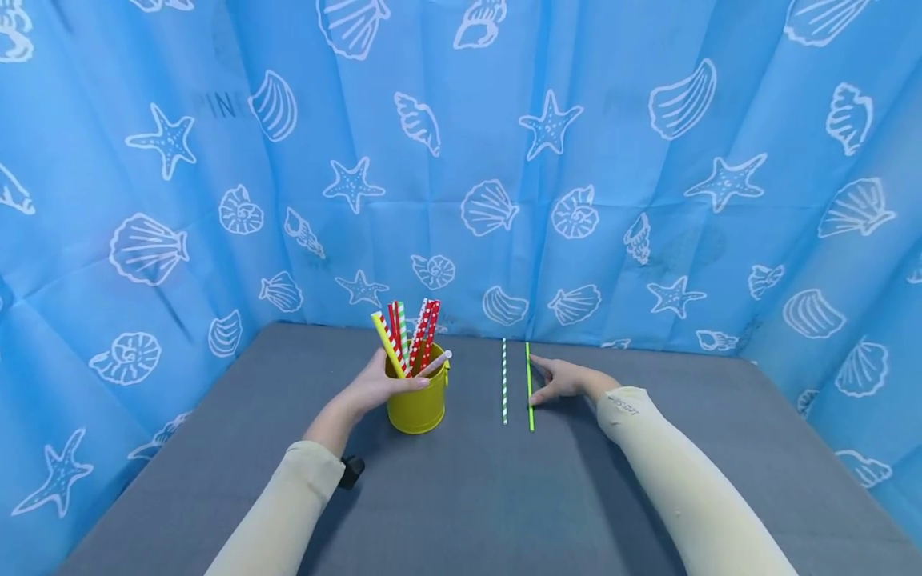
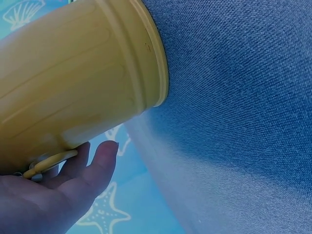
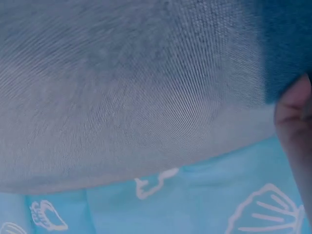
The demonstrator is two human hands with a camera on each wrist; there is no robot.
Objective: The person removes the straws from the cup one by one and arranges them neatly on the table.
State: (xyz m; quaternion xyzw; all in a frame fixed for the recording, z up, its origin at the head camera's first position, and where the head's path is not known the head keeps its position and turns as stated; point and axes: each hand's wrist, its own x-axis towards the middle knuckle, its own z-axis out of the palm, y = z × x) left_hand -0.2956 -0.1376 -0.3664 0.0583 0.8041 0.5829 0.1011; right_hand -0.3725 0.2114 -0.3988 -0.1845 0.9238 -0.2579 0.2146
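A yellow metal bucket [image 1: 418, 404] stands on the table, filled with several patterned paper straws [image 1: 425, 332] in red, white, yellow and green. My left hand [image 1: 378, 384] holds the bucket at its upper left side, the thumb lying across the front by the rim. In the left wrist view, fingers [image 2: 100, 168] curl beside the bucket's handle ring [image 2: 51, 163]. To the right, a bright green straw [image 1: 530, 412] lies upright in the view on the cloth. My right hand [image 1: 569, 380] touches it from the right, index finger and thumb spread apart along its length.
A green-and-white striped straw [image 1: 504, 384] lies parallel, just left of the green one. Grey cloth [image 1: 461, 496] covers the table. A blue curtain [image 1: 461, 176] with white shells and starfish hangs along the back edge and sides.
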